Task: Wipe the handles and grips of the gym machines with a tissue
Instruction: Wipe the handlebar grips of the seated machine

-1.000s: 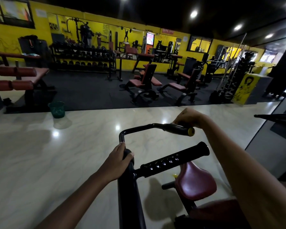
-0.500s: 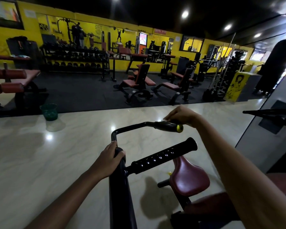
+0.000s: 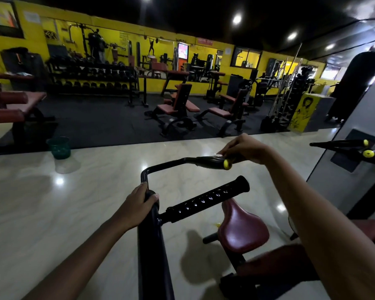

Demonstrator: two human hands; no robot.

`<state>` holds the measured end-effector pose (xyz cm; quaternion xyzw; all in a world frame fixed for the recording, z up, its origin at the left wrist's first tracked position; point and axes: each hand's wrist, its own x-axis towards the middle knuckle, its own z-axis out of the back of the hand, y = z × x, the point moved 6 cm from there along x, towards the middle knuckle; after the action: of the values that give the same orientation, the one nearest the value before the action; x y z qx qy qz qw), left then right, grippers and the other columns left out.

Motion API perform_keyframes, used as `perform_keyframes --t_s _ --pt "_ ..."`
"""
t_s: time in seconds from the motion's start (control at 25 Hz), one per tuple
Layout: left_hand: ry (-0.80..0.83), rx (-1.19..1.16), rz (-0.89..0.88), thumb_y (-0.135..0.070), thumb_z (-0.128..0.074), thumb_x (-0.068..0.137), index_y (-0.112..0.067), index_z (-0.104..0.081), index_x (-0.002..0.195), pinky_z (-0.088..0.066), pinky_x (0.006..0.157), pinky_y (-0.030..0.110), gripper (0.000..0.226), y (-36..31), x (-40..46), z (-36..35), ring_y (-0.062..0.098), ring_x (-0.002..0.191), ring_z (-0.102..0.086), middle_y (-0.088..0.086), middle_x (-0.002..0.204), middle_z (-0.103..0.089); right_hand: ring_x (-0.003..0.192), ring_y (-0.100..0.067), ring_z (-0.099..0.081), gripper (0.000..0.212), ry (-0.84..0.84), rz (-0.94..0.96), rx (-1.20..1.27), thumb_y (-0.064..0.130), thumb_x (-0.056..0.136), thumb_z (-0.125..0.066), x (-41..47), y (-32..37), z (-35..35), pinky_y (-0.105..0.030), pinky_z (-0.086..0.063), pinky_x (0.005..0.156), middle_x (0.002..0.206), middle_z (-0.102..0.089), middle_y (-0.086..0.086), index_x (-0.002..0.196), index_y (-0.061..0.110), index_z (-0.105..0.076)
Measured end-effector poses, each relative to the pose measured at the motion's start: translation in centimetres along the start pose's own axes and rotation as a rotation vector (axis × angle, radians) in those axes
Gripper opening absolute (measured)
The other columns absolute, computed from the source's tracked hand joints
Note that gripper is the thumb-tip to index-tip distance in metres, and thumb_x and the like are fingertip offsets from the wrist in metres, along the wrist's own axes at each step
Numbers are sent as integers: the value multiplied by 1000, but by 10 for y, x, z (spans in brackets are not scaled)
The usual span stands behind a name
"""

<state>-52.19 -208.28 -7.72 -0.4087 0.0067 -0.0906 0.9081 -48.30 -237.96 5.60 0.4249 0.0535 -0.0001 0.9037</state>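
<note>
The right hand (image 3: 245, 148) was curled over the far end of the upper handle (image 3: 210, 161), w/ its fingers pinching a small white tissue (image 3: 218, 156) down on top of the black grip. Only a little bit of tissue showed, poking out from under the fingertips, just behind the yellow end cap (image 3: 226, 164). The left hand (image 3: 136, 205) was clenched round the top of the thick black post (image 3: 153, 252), thumb on one side & fingers on the other, well apart from the tissue. A second handle, the lower grip (image 3: 207, 200), stuck out from the post toward the right; it was black w/ a row of shiny dimples, and no hand touched it. So 2 handles on this machine, 1 tissue, 2 hands. Under the handles sat 1 dark red seat (image 3: 240, 230). Off to the right were 2 more handles w/ yellow caps (image 3: 367, 153), on another machine by a grey wall. A green bin (image 3: 59, 147) stood on the shiny pale floor (image 3: 52, 202) at the edge of the black mat (image 3: 100, 124). Farther back were 2 red benches (image 3: 178, 106), a long dumbbell rack (image 3: 91, 81) & a yellow wall (image 3: 30, 37).
</note>
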Motion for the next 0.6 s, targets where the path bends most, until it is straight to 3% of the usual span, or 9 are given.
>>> perform_keyframes --t_s 0.08,0.28,0.48,0.6 --pt "-3 0 7 -28 -46 100 -2 -38 139 -27 99 27 48 0 0 1 24 136 -35 13 149 -37 79 -17 -67 15 29 -14 31 -1 88 -57 -8 -1 4 -20 -57 65 90 -70 -12 97 0 -69" --pt "-6 2 18 -24 -47 100 -10 -47 116 -21 79 18 22 -5 -4 3 27 128 -42 19 140 -45 74 -14 -68 11 -23 24 -4 2 86 -61 -13 4 0 -22 -57 67 85 -70 -10 91 5 -70" --pt "-12 -18 4 -24 -47 99 -12 -46 118 -21 78 18 22 -6 -5 3 25 129 -41 17 141 -44 73 -13 -69 11 -22 -14 36 2 86 -62 -5 -4 0 -22 -57 66 82 -71 -7 93 3 -71" --pt "-24 -28 -6 -26 -47 99 -6 -43 133 -22 83 18 39 -2 -3 2 22 133 -38 12 146 -40 78 -15 -65 14 -65 -34 19 1 86 -60 12 -10 -14 -24 -55 68 87 -70 -8 87 9 -72"
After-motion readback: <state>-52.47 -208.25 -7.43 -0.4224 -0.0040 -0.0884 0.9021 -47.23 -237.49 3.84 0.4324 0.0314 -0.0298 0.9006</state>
